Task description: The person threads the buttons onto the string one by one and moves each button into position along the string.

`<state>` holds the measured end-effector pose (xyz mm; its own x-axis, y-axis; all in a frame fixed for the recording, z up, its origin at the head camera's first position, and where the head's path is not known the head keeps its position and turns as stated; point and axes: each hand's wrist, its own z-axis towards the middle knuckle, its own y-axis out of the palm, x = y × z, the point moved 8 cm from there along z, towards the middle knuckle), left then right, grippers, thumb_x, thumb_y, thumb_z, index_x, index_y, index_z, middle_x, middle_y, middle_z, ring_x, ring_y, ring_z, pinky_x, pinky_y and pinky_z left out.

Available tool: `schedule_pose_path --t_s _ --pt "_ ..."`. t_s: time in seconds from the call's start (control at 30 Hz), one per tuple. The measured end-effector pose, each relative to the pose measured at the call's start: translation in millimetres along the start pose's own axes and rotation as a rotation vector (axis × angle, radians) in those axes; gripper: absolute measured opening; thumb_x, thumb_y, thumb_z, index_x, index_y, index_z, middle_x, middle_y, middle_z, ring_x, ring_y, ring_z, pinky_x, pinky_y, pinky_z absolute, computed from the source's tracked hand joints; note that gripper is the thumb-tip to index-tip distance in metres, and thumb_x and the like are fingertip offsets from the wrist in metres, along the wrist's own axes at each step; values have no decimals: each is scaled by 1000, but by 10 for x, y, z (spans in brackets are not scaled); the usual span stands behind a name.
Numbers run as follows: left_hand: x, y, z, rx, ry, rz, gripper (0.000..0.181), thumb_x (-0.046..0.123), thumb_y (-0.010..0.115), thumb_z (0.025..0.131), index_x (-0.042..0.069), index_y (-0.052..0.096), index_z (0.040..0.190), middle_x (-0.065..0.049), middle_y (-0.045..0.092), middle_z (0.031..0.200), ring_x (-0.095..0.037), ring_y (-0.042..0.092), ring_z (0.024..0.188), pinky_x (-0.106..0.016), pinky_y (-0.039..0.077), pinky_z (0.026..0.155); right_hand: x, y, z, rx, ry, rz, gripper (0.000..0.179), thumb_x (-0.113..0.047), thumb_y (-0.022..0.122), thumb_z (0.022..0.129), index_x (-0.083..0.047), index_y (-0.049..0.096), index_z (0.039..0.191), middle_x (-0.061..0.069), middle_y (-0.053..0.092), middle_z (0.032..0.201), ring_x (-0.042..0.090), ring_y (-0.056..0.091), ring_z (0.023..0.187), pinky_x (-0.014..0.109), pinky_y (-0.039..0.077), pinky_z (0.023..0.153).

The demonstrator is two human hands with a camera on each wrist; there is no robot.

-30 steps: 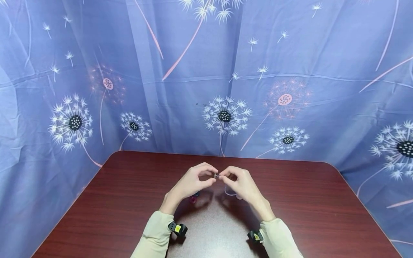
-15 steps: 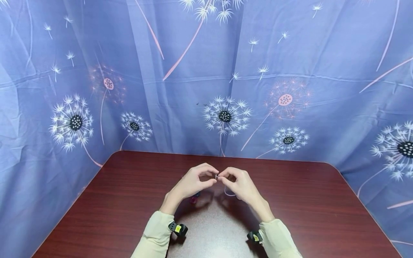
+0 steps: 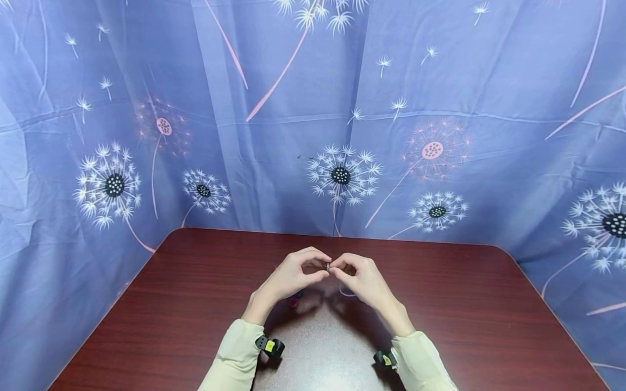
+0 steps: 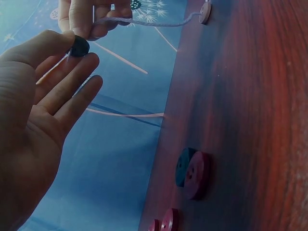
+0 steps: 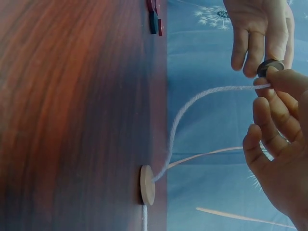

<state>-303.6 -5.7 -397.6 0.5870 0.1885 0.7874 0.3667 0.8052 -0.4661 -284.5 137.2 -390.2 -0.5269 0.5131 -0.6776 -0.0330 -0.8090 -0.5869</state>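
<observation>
My left hand (image 3: 293, 276) pinches a small dark button (image 4: 80, 46) between thumb and fingertip, held up above the table. Facing it, my right hand (image 3: 365, 279) pinches a pale cord (image 5: 204, 92) close to the button, its fingertips almost at the button's face. Whether the cord's tip is inside a hole is hidden by the fingers. From the right hand the cord curves down to a light wooden button (image 5: 147, 185) by the table, and more cord shows on that button's other side.
Beneath the left hand, a large red button (image 4: 197, 176) leans against a teal button (image 4: 182, 166) on the brown wooden table (image 3: 195, 326). More red buttons (image 4: 169, 221) lie close by. A blue dandelion-print curtain (image 3: 274, 179) stands behind the table.
The right fingertips have edged left to the dark button, and the stretch of cord between them has shortened. The left hand stays nearly still.
</observation>
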Motion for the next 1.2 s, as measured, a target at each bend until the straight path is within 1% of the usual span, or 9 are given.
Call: schedule_pose_path --t_s 0.07,0.17,0.27,0.4,0.57,0.73,0.87,1.07,1.2 --pt "-5 -8 -2 7 11 8 28 7 74 88 5 69 115 -10 68 110 -25 70 100 -36 57 88 -4 1 0 -1 -1 4 8 -21 73 90 -13 74 92 -10 68 76 2 52 63 20 45 58" --pt "11 -22 -5 17 33 18 26 13 75 88 9 70 114 -6 69 109 -21 70 98 -32 56 87 -8 3 2 1 -4 10 4 -16 74 89 -14 74 93 -9 68 76 1 52 63 20 45 58" --pt "25 -40 -9 33 52 33 25 17 75 89 10 71 113 -3 69 107 -16 70 96 -30 56 87 -18 12 2 -2 -21 9 8 -12 74 88 -15 74 96 -8 71 80 1 54 65 21 47 60" --pt "4 -71 -10 64 42 58 25 19 75 89 11 72 113 2 68 106 -10 69 95 -28 56 85 -36 45 -3 -29 -61 11 13 -10 73 89 -14 74 102 -5 72 88 2 58 71 22 50 64" --pt "-27 -90 -6 88 20 84 25 19 75 89 9 72 112 6 67 104 -6 69 93 -27 56 84 -60 70 -7 -54 -89 15 16 -14 75 88 -14 73 104 -6 69 86 2 61 74 23 51 64" --pt "-28 -87 1 86 6 98 23 18 74 90 12 73 112 7 68 105 -6 69 93 -26 55 83 -49 59 -2 -35 -82 -8 12 -16 77 86 -16 74 98 -8 67 82 2 60 71 23 50 62" --pt "-18 -94 -3 87 2 107 21 18 72 91 15 74 111 8 68 104 -5 68 93 -25 55 82 -41 64 4 -34 -73 -9 11 -16 77 86 -16 74 96 -9 67 81 2 60 70 24 50 62" --pt "-16 -118 -6 99 4 127 18 18 70 93 14 75 110 8 70 101 -4 67 91 -25 55 81 -24 70 5 -45 -42 -1 13 -19 78 86 -17 73 98 -9 68 81 3 60 69 24 51 63" --pt "-45 -128 -14 112 -17 129 17 20 71 92 15 75 108 9 70 99 -3 67 89 -24 55 81 2 75 8 -54 -13 1 16 -21 77 86 -18 70 100 -10 69 80 5 59 66 23 50 62"
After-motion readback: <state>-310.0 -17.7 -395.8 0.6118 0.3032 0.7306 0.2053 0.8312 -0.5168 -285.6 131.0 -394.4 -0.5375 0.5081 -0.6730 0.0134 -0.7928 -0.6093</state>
